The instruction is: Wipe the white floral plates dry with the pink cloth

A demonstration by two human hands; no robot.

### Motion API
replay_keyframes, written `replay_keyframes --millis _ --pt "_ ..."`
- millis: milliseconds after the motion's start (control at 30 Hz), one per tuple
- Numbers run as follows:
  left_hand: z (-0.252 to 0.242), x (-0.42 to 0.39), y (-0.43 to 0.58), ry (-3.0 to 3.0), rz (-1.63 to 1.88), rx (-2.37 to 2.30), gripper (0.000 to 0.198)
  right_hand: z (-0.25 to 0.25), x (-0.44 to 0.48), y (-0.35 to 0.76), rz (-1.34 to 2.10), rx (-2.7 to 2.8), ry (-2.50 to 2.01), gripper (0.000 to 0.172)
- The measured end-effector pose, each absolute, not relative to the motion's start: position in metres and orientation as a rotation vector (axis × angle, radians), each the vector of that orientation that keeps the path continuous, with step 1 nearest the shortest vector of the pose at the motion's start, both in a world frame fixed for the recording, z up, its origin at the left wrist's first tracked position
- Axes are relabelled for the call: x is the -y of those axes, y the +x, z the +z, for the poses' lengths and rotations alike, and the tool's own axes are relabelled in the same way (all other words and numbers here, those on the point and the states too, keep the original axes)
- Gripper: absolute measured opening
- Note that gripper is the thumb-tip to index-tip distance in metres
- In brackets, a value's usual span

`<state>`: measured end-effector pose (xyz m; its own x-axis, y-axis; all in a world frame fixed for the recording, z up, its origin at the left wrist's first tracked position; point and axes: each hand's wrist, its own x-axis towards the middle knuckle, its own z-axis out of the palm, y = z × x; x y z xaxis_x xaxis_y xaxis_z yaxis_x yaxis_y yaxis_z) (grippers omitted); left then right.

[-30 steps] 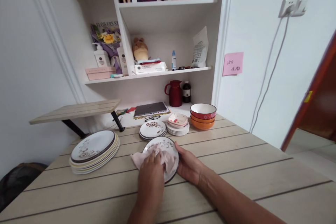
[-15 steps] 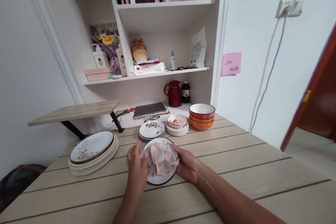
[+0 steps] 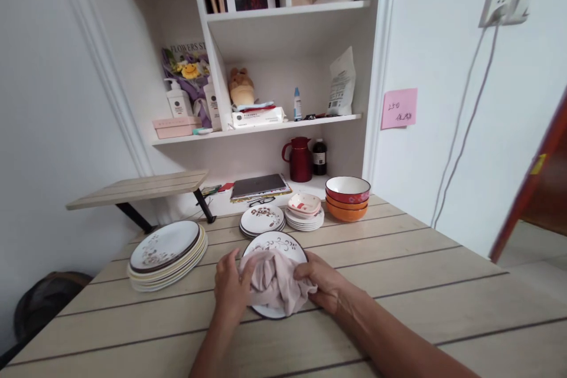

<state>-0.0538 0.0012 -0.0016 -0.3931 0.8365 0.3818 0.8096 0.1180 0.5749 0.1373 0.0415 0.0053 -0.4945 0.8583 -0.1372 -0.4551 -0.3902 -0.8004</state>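
Note:
Between my hands is a white plate (image 3: 275,241) with a dark rim and brown scrollwork, tilted a little toward me. A crumpled pale pink cloth (image 3: 279,283) covers its middle and hangs over its right edge. My left hand (image 3: 233,280) is closed at the plate's left edge, its thumb beside the cloth; its fingertips are partly hidden. On the right side my right hand (image 3: 325,283) pinches the cloth at the plate's edge, thumb on top. Its other fingers are hidden under the cloth and plate.
A stack of large plates (image 3: 166,254) stands at left. Behind my hands are smaller plates (image 3: 262,220), small dishes (image 3: 305,204) on saucers, and stacked bowls (image 3: 348,198). A raised wooden shelf (image 3: 137,189), a laptop (image 3: 259,185) and a red jug (image 3: 300,159) are farther back.
The cloth has slid right across the plate and now overhangs its right edge. My right thumb has moved from the bare rim onto the cloth. The view has shifted slightly left.

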Motion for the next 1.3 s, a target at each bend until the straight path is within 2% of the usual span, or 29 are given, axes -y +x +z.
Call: replay_keyframes --millis 200,300,367,467,600,700,833,967,1167,1300 --pt "0.022 0.016 -0.059 1.572 0.788 -2.472 0.018 0.004 -0.041 0.136 1.950 0.856 -0.748 0.059" --pt "0.037 0.026 -0.058 1.380 0.693 -2.678 0.023 0.004 -0.042 0.135 1.988 0.843 -0.689 0.061" --pt "0.040 0.027 -0.060 1.320 0.816 -2.728 0.025 0.005 -0.042 0.134 1.993 0.831 -0.683 0.061" --pt "0.033 0.021 -0.062 1.238 1.216 -2.611 0.023 0.006 -0.042 0.133 1.954 0.815 -0.732 0.060" --pt "0.024 0.010 -0.052 1.041 1.811 -2.017 0.026 0.005 -0.041 0.130 1.905 0.805 -0.802 0.057" --pt "0.029 0.011 -0.032 1.037 1.949 -1.638 0.034 0.007 -0.040 0.129 1.887 0.814 -0.781 0.053" --pt "0.035 0.019 -0.008 1.383 1.601 -1.365 0.040 0.010 -0.038 0.130 1.909 0.833 -0.736 0.044" --pt "0.028 0.018 -0.002 1.820 1.301 -1.428 0.031 0.012 -0.036 0.132 1.942 0.824 -0.670 0.039" --pt "0.020 0.017 -0.006 2.106 1.107 -1.548 0.033 0.011 -0.039 0.132 1.953 0.704 -0.752 0.022" --pt "0.020 0.020 -0.004 2.281 1.086 -1.492 0.048 0.009 -0.041 0.132 1.934 0.633 -0.874 0.012"
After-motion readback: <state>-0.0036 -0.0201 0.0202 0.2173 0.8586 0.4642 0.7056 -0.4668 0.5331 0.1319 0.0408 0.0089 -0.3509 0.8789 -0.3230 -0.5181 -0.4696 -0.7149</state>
